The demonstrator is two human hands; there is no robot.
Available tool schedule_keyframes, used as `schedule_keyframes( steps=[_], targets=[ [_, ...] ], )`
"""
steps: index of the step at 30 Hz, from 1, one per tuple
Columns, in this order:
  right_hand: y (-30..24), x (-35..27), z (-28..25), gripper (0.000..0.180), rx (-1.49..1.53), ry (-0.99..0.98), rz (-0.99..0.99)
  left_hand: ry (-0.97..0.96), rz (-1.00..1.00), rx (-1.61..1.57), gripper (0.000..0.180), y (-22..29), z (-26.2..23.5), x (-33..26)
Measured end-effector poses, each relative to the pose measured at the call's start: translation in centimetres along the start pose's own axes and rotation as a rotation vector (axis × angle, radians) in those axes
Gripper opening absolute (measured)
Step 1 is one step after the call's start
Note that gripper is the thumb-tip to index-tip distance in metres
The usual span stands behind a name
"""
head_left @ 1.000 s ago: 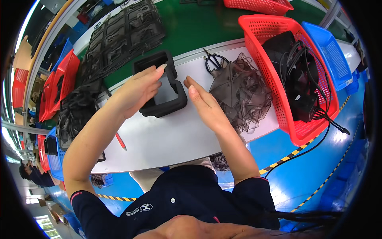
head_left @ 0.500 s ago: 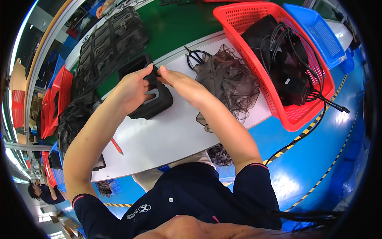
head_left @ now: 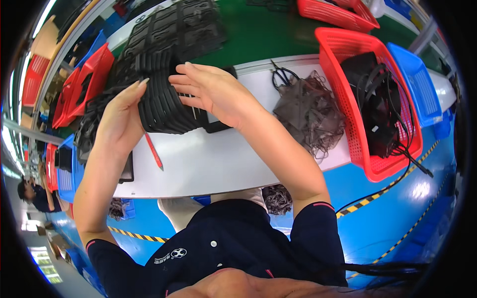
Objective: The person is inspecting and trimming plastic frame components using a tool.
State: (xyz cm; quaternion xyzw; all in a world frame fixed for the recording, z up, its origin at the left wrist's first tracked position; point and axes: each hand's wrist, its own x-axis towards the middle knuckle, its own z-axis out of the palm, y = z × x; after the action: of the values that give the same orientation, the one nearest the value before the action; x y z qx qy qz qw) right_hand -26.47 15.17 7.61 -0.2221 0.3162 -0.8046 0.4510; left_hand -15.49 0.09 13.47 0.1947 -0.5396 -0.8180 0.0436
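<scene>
A fanned row of black rectangular frames (head_left: 164,107), which look like plastic or rubber, stands on edge between my hands above the white table (head_left: 208,166). My left hand (head_left: 120,119) is against the row's left end, one finger up along its edge, the other fingers hidden. From the right, my right hand (head_left: 216,92) reaches over the row with its fingers stretched out and slightly apart, touching or very near the frames. Under my right wrist another black frame (head_left: 217,127) shows at the row's right end. A red pen or pencil (head_left: 154,151) lies just nearer to me.
To the right are crumpled dark mesh pieces (head_left: 310,111), black-handled scissors (head_left: 283,77) and a red basket (head_left: 357,154) of black cables and parts. A blue basket (head_left: 422,94) stands beyond it. Black moulded pieces (head_left: 174,30) lie on the green surface (head_left: 263,37) behind.
The frames have turned from facing me end-on to a fanned row seen along their edges. My hands have moved apart, and my right fingers have straightened. The view has shifted left.
</scene>
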Motion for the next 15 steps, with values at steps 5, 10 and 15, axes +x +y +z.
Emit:
schedule_keyframes(
  steps=[5,10,15],
  targets=[
    [3.1,-1.3,2.5,0.055,0.027,-0.059,0.144,0.115,0.052,-0.102,0.035,-3.2,-3.2,-5.3],
    [5.9,-4.2,2.0,0.057,0.058,-0.03,0.304,0.119,-0.079,-0.282,0.033,-7.9,-4.9,-8.0],
    [7.9,-5.9,0.9,0.053,0.101,0.033,0.401,0.138,-0.163,-0.383,0.037,-10.9,-5.9,-9.4]
  ],
)
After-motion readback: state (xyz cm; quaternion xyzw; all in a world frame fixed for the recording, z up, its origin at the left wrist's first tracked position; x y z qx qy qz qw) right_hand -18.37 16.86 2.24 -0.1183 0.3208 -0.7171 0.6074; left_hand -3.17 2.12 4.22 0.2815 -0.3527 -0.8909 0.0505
